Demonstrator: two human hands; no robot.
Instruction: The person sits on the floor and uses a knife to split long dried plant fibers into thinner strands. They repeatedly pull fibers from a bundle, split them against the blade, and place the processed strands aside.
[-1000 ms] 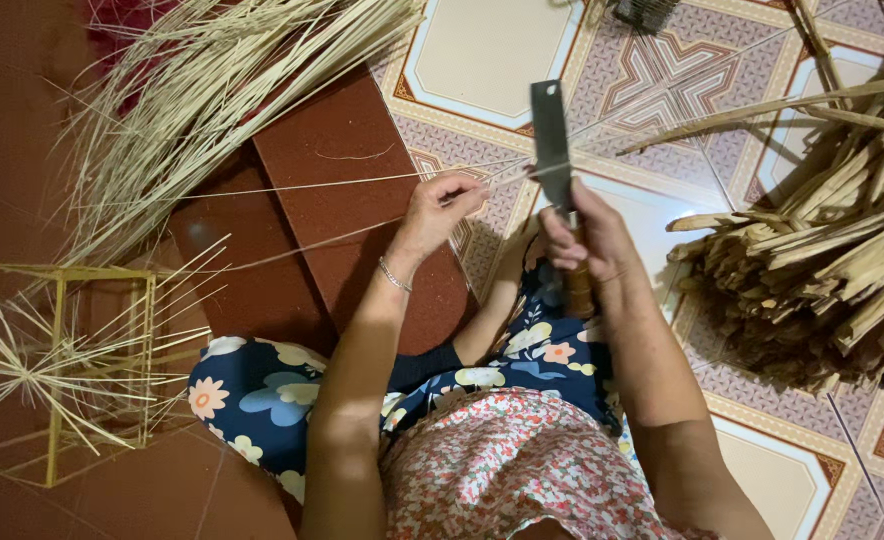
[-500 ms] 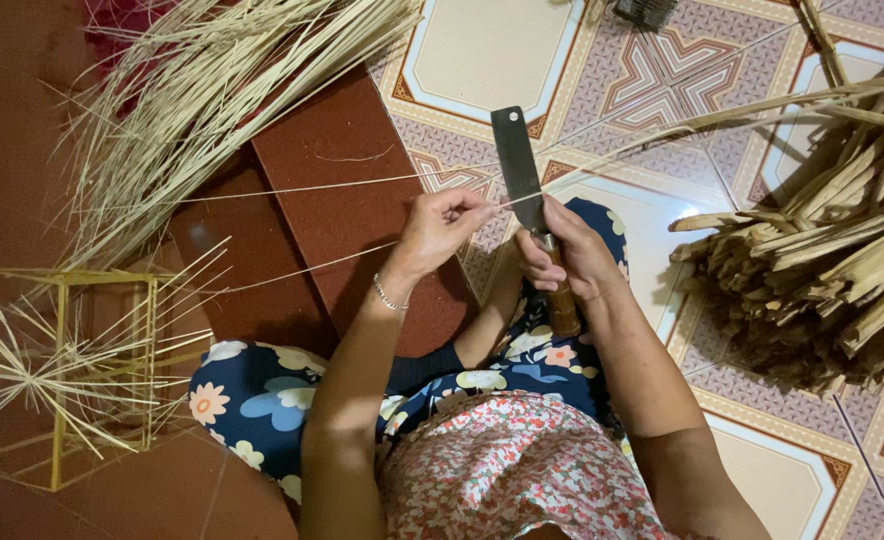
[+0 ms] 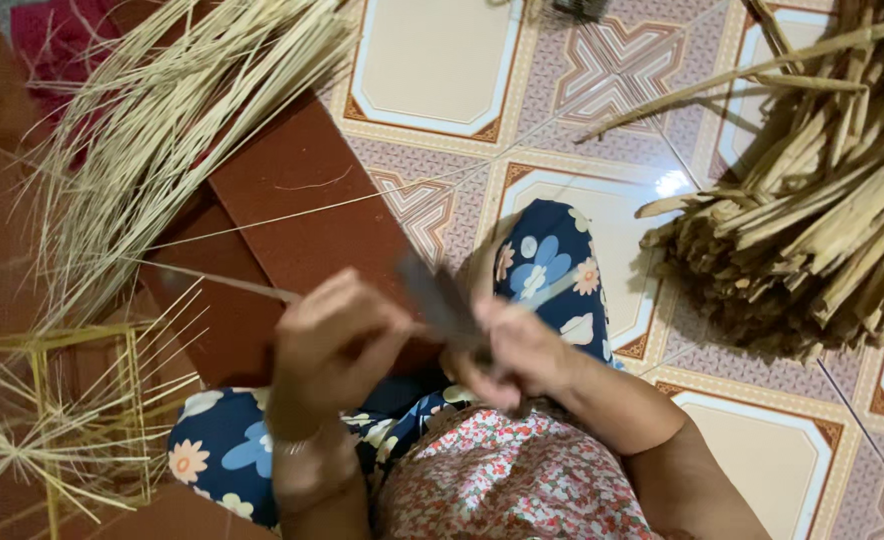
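Splints [image 3: 42, 450] fan out through a square frame at the far left, with a loose heap of thin pale strips [image 3: 162, 130] above it on the brown mat [image 3: 302, 200]. Next comes her left hand [image 3: 334, 335], curled around a thin strip [image 3: 222, 283] that runs off leftward. Her right hand [image 3: 512, 350] grips the knife [image 3: 442, 300], its dark blade blurred, over her lap. Split stalks [image 3: 822, 220] are piled at the right on the tiled floor [image 3: 442, 60].
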